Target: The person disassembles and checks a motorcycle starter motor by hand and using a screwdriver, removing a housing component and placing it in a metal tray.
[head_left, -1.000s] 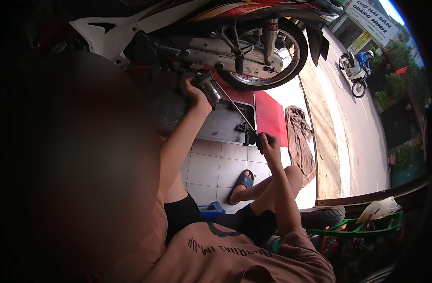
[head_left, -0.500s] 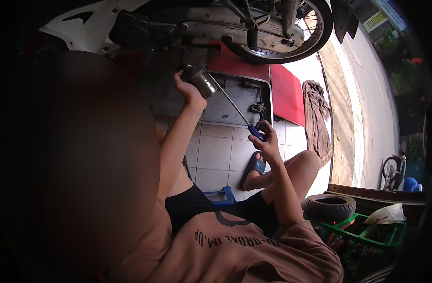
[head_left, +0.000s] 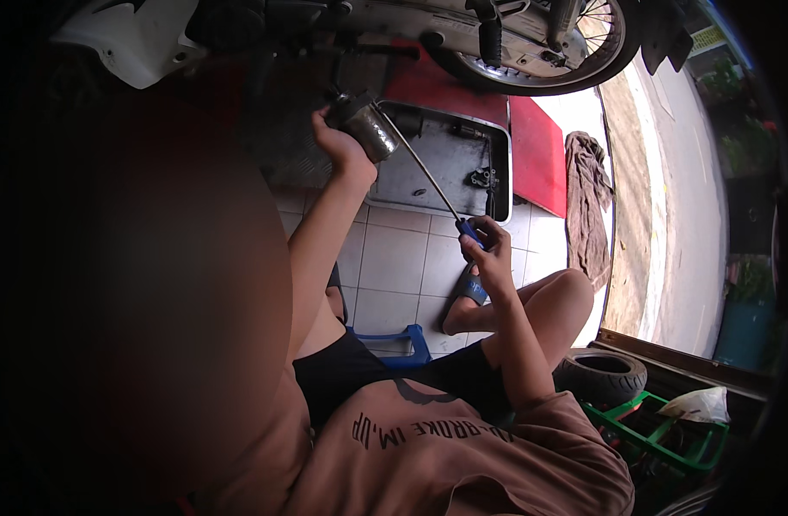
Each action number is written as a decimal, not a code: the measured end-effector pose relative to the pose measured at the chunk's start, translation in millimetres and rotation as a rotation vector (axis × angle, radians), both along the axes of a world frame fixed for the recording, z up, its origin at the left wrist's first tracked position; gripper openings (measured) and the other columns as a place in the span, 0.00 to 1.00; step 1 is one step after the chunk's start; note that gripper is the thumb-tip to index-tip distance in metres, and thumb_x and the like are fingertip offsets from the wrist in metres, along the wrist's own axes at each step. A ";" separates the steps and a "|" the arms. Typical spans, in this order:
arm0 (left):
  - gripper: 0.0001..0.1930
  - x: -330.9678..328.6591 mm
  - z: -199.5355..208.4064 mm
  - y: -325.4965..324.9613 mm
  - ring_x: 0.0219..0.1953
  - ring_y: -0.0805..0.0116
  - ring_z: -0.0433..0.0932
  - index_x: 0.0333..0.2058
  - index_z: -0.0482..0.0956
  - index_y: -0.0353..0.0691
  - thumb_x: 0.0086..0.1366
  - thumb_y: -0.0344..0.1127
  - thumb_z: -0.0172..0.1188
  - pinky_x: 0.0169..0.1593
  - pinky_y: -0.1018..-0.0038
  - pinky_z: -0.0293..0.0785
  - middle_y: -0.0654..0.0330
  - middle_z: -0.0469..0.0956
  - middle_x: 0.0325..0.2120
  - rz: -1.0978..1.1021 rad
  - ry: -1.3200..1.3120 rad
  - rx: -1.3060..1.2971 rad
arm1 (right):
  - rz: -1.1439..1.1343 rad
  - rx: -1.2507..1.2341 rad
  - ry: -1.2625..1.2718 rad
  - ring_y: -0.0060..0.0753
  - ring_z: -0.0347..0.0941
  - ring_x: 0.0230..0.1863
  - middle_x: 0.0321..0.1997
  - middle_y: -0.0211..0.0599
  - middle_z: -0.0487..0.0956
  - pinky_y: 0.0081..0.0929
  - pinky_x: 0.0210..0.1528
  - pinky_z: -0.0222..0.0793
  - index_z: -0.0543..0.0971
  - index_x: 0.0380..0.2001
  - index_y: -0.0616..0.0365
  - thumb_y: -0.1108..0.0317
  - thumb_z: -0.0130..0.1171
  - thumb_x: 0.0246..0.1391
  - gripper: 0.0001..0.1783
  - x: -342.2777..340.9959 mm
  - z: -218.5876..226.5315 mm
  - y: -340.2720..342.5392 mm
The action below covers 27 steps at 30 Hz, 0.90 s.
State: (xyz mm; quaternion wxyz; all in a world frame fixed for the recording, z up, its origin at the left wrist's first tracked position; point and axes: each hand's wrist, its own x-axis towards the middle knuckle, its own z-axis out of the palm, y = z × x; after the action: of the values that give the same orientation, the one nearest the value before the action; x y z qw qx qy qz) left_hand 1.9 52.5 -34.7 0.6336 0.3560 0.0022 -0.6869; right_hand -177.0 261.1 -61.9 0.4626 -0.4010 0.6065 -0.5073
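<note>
My left hand (head_left: 342, 151) is wrapped round a shiny metal cylinder-shaped part (head_left: 375, 138) with a darker end, held tilted above a metal tray (head_left: 507, 163). In my right hand (head_left: 493, 261) is a screwdriver, gripped by its blue handle (head_left: 466, 229). Its long shaft slants up and left to the dark end of the metal part. Whether the tip touches the part or passes behind it, I cannot tell. Small dark parts (head_left: 480, 178) lie in the tray, toward its right side.
A motorcycle (head_left: 531, 43) stands across the far side, above a red platform (head_left: 538, 159). A brown cloth (head_left: 588, 206) lies right of it. Near my legs is a blue plastic stool (head_left: 418, 348). At the lower right are a tire (head_left: 602, 378) and a green rack (head_left: 669, 447).
The view has shifted slightly, so the motorcycle sits higher and further right. Both hands keep their holds on the metal part and the screwdriver, in nearly the same pose.
</note>
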 end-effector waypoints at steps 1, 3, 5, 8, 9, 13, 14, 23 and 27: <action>0.22 1.0 0.6 -0.3 0.36 0.62 0.78 0.37 0.74 0.42 0.63 0.53 0.39 0.44 0.66 0.74 0.57 0.78 0.33 0.004 -0.009 -0.002 | 0.003 -0.024 0.028 0.12 0.63 0.20 0.21 0.28 0.74 0.15 0.18 0.53 0.77 0.30 0.64 0.63 0.56 0.61 0.13 -2.2 -5.1 -1.0; 0.22 0.9 1.5 -0.1 0.36 0.63 0.78 0.37 0.74 0.43 0.63 0.53 0.39 0.44 0.67 0.74 0.58 0.78 0.33 0.012 -0.028 -0.006 | -0.006 0.089 0.000 0.12 0.64 0.20 0.19 0.26 0.73 0.14 0.18 0.53 0.78 0.31 0.64 0.61 0.51 0.64 0.16 -6.9 -10.1 -0.3; 0.21 0.4 7.4 3.7 0.36 0.63 0.78 0.37 0.75 0.44 0.62 0.53 0.39 0.44 0.67 0.74 0.59 0.78 0.33 -0.004 -0.036 0.031 | -0.014 0.221 -0.063 0.12 0.64 0.20 0.17 0.24 0.72 0.14 0.19 0.53 0.78 0.31 0.63 0.60 0.49 0.65 0.17 -3.5 -1.2 -1.4; 0.21 3.3 9.9 3.5 0.36 0.64 0.78 0.37 0.75 0.45 0.62 0.53 0.40 0.44 0.68 0.74 0.60 0.78 0.34 0.002 -0.039 0.050 | 0.017 0.067 0.042 0.13 0.64 0.20 0.20 0.25 0.71 0.14 0.19 0.56 0.76 0.32 0.63 0.62 0.57 0.60 0.13 7.1 6.2 -5.5; 0.21 4.3 10.3 3.0 0.36 0.64 0.78 0.37 0.75 0.45 0.62 0.53 0.40 0.44 0.68 0.74 0.60 0.78 0.34 0.009 -0.039 0.050 | 0.013 0.022 0.111 0.13 0.64 0.20 0.20 0.25 0.71 0.14 0.20 0.56 0.76 0.32 0.63 0.62 0.59 0.59 0.13 10.4 7.6 -6.6; 0.21 5.2 10.5 2.4 0.37 0.65 0.78 0.37 0.75 0.45 0.63 0.53 0.40 0.44 0.68 0.74 0.61 0.78 0.33 0.008 -0.050 0.013 | 0.054 -0.045 0.132 0.15 0.64 0.20 0.22 0.26 0.70 0.15 0.21 0.58 0.74 0.32 0.64 0.63 0.58 0.58 0.13 0.5 -5.2 -7.7; 0.21 5.3 9.5 2.5 0.36 0.65 0.78 0.36 0.75 0.45 0.63 0.53 0.40 0.44 0.68 0.74 0.61 0.78 0.33 0.004 -0.058 0.008 | 0.099 -0.015 0.158 0.16 0.64 0.20 0.22 0.26 0.70 0.17 0.22 0.59 0.73 0.32 0.65 0.61 0.57 0.60 0.15 -2.3 -4.8 -7.2; 0.21 0.1 8.4 3.6 0.34 0.64 0.79 0.36 0.75 0.44 0.63 0.54 0.40 0.42 0.67 0.75 0.60 0.79 0.32 -0.046 -0.044 0.003 | 0.155 0.179 -0.330 0.15 0.62 0.18 0.19 0.26 0.69 0.15 0.19 0.55 0.72 0.30 0.64 0.63 0.59 0.58 0.13 -5.1 1.9 4.4; 0.21 -1.0 5.5 2.0 0.32 0.63 0.79 0.36 0.76 0.45 0.63 0.55 0.42 0.41 0.67 0.76 0.59 0.79 0.30 -0.075 -0.069 0.014 | 0.040 0.076 0.047 0.15 0.63 0.18 0.21 0.28 0.72 0.14 0.18 0.56 0.74 0.31 0.64 0.68 0.65 0.53 0.12 -0.6 11.2 4.6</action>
State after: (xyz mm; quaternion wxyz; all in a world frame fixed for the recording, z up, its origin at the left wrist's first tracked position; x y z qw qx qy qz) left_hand 0.9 54.5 -29.2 0.6045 0.3838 -0.0284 -0.6975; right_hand -177.6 265.7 -50.7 0.4732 -0.4071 0.6277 -0.4651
